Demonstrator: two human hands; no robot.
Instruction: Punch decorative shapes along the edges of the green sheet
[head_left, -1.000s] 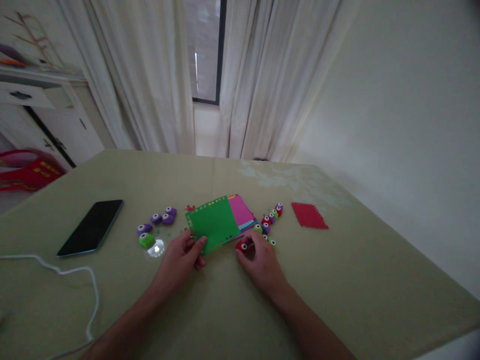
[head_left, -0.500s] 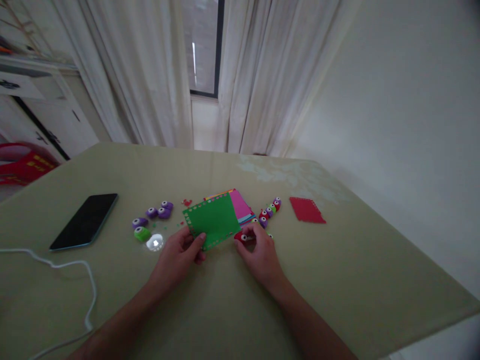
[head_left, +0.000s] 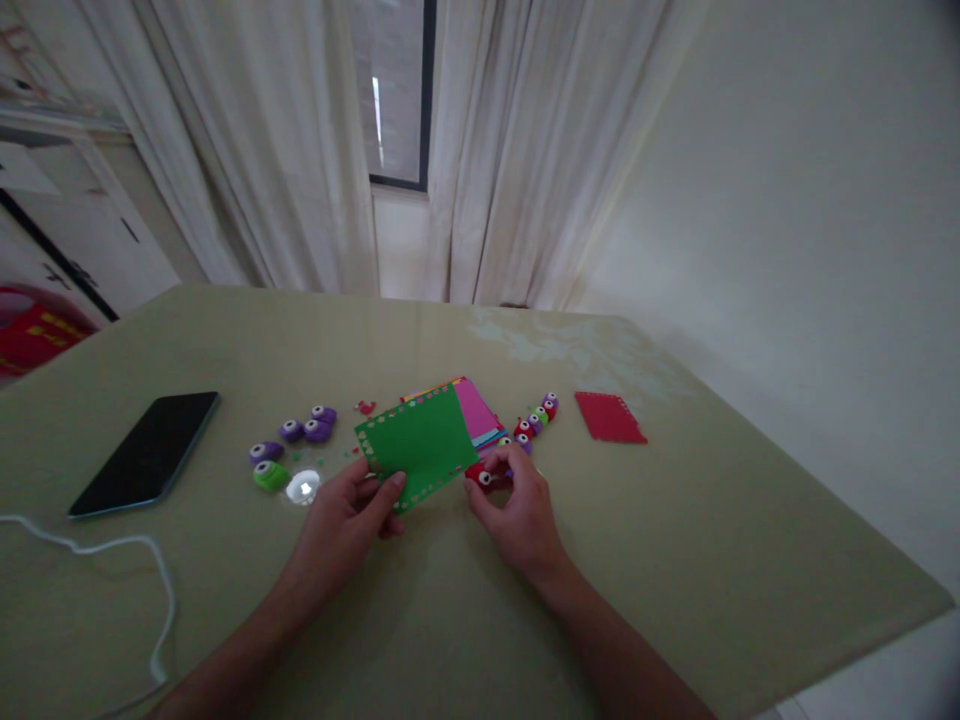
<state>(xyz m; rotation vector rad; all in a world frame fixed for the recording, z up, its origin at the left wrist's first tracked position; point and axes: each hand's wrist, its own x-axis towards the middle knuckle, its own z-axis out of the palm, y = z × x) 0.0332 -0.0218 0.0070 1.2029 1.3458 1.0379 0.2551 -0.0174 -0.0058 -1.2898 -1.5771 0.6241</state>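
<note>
"Green card (head_left: 417, 440): where was it, and how was it supported?"

"It lay at front centre above the table (head_left: 480, 650). The left hand (head_left: 337, 518) pinched its near-left edge narrowly, thumb on top and fingers beneath. The right hand (head_left: 526, 518) had thumb and forefinger closed around a red one-eyed piece (head_left: 478, 478) at the card's 4 o'clock corner."

"What did good handling require?"

"In my judgement, a flat, steady card, light thumb pressure to prevent creasing, and the piece aligned squarely with the margin. Small shaped holes lined the card's borders; even spacing needed a clear view of the edge. Whether the corner sat inside the piece could not be told."

"What lay farther out?"

"Coloured sheets (head_left: 477, 415) lay at 1 o'clock, partly behind the card. A row of one-eyed pieces (head_left: 538, 416) ran toward 2 o'clock, with a red sheet (head_left: 611, 418) at 3. Purple pieces (head_left: 316, 431) and a tablet (head_left: 146, 450) occupied 9 o'clock."

"And containers?"

"A red bag (head_left: 37, 337) and a white cabinet (head_left: 124, 225) stood toward 10 o'clock. The contents of both could not be determined."
</note>
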